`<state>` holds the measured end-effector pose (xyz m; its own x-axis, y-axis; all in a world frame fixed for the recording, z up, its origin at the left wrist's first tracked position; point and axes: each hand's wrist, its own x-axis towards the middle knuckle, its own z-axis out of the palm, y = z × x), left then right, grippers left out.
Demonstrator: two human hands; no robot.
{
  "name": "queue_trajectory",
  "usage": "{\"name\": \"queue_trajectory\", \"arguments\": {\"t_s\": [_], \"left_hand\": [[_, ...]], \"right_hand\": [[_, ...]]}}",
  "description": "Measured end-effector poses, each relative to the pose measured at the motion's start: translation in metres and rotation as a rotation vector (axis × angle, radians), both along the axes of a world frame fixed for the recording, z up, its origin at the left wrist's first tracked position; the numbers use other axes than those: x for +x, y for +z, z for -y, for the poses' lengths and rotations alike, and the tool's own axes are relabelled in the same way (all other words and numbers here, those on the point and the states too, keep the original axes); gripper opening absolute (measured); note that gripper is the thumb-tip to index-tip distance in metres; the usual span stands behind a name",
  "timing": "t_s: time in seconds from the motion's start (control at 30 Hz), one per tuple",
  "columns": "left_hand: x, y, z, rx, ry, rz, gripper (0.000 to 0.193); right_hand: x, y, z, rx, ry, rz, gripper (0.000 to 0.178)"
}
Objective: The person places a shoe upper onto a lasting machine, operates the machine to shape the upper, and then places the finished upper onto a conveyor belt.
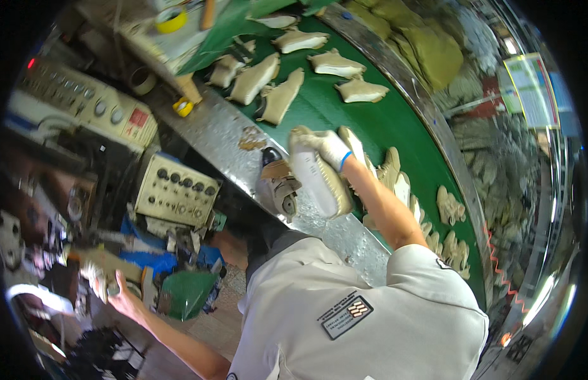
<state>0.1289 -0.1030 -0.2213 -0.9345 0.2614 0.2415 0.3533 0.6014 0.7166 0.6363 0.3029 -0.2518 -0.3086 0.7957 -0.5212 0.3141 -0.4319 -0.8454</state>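
My right hand, in a white glove with a blue cuff edge, grips a beige shoe near one end. Its pale underside faces up, and stitch-like marks run along its rim. Just left of it, a grey-and-brown shoe-shaped piece with a dark top stands at the metal ledge. Far to the lower left, my left hand is at a machine, thumb raised and fingers curled by a whitish part. What it holds there is too small and cluttered to make out.
A green conveyor belt curves past on the right, carrying several beige shoe uppers and finished-looking shoes. Control boxes with knobs stand on the left. Yellow tape lies on a bench. Piled cloth sacks line the far side.
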Motion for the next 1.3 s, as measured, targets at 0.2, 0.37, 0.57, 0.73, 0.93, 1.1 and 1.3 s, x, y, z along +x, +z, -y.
{"name": "queue_trajectory", "arguments": {"t_s": [0.2, 0.37, 0.57, 0.73, 0.93, 1.1, 1.3], "left_hand": [[0.0, -0.003, -0.023, -0.168, -0.028, -0.077, 0.065], [-0.035, -0.013, 0.023, -0.198, 0.056, -0.044, 0.063], [-0.033, -0.008, -0.005, -0.213, 0.078, 0.036, 0.063], [-0.026, -0.007, 0.055, -0.336, -0.166, 0.396, 0.054], [0.002, 0.018, 0.037, -0.416, -0.171, 0.42, 0.02], [0.058, 0.042, -0.134, 0.389, -0.451, 0.79, 0.046], [0.012, 0.029, -0.087, 0.438, -0.374, 0.975, 0.032]], "right_hand": [[0.194, -0.054, -0.115, 0.029, 0.397, 1.265, 0.072], [0.101, -0.111, -0.177, 0.077, 0.355, 1.119, 0.089], [-0.044, -0.262, -0.229, -0.034, -0.44, 0.502, 0.089], [-0.04, -0.26, -0.205, -0.022, -0.492, -0.325, 0.071], [-0.083, -0.125, -0.066, -0.412, 0.032, -0.933, 0.065], [-0.204, -0.077, 0.05, -1.123, 0.213, -1.202, 0.06], [-0.332, 0.022, 0.157, -0.487, 0.386, -0.636, 0.042]]}}
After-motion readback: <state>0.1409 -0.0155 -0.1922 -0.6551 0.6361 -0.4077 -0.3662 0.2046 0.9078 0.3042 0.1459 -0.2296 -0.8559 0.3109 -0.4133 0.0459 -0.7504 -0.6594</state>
